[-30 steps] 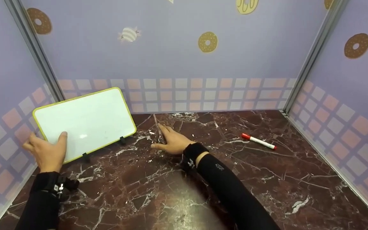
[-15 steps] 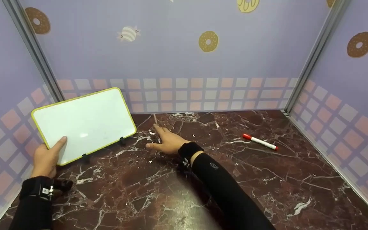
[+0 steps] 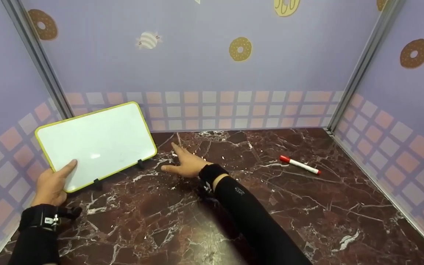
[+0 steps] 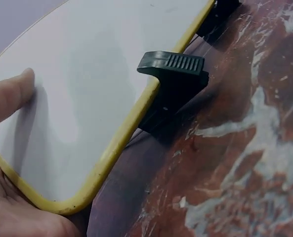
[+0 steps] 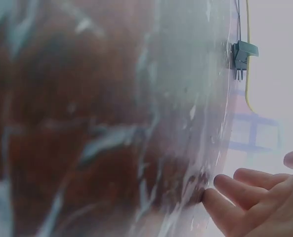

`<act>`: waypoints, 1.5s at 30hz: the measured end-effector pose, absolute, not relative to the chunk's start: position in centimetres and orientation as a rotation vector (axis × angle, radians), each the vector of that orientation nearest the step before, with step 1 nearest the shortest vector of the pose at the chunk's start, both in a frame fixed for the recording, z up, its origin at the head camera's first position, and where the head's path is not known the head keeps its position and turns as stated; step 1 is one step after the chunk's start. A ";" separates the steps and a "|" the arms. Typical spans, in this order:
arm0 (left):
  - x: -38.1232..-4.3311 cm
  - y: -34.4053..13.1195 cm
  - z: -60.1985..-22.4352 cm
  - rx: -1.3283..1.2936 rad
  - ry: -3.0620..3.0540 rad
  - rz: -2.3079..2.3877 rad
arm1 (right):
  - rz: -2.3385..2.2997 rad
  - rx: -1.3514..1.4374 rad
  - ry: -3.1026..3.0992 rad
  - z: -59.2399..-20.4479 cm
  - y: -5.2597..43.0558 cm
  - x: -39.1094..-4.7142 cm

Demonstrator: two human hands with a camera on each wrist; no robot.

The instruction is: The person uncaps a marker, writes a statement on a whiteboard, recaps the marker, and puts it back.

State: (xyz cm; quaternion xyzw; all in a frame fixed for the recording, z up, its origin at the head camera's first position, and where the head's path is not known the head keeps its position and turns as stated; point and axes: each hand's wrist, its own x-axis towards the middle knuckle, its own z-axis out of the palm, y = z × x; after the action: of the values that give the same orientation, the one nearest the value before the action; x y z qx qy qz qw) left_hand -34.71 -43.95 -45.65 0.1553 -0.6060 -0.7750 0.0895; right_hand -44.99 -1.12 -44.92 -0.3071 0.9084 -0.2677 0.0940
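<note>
A whiteboard (image 3: 98, 143) with a yellow rim leans back at the left of the table, its lower edge in black stand feet (image 4: 173, 69). My left hand (image 3: 52, 184) grips its lower left corner, thumb across the white face and the other fingers behind the board, mostly hidden. To the right of the board, my right hand (image 3: 186, 163) is low over the tabletop, fingers extended and thumb apart, holding nothing. In the right wrist view its fingertips (image 5: 210, 195) are at the table surface; whether they touch cannot be told.
A white marker with a red cap (image 3: 300, 165) lies on the dark red marbled table (image 3: 307, 206) at the right. Patterned panels (image 3: 204, 66) enclose the back and both sides. Small pale crumbs are scattered near my right hand.
My left hand has moved down and closed on the board's corner; the board has shifted slightly left. My right hand has slid a little left toward the board.
</note>
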 end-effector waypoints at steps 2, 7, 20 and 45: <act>-34.7 -44.2 -45.8 0.420 -1.785 -2.344 | -0.787 -0.910 2.698 -44.8 -1.3 -44.9; -34.7 -44.6 -46.0 0.335 -1.746 -2.396 | -0.799 -0.880 2.696 -44.5 -1.8 -44.9; -34.2 -44.7 -46.0 0.281 -1.844 -2.370 | -0.937 -0.857 2.678 -44.9 -3.1 -45.2; -34.0 -43.9 -46.8 -0.015 -1.971 -2.451 | -1.648 -0.822 2.187 -45.0 -5.5 -43.6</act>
State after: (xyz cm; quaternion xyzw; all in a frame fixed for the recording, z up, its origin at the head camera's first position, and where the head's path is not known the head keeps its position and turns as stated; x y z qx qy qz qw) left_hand -34.01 -43.93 -46.82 -0.0048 -0.6267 -0.7792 -0.0017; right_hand -43.61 -5.49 -44.99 -0.2847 0.7574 -0.5705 0.1408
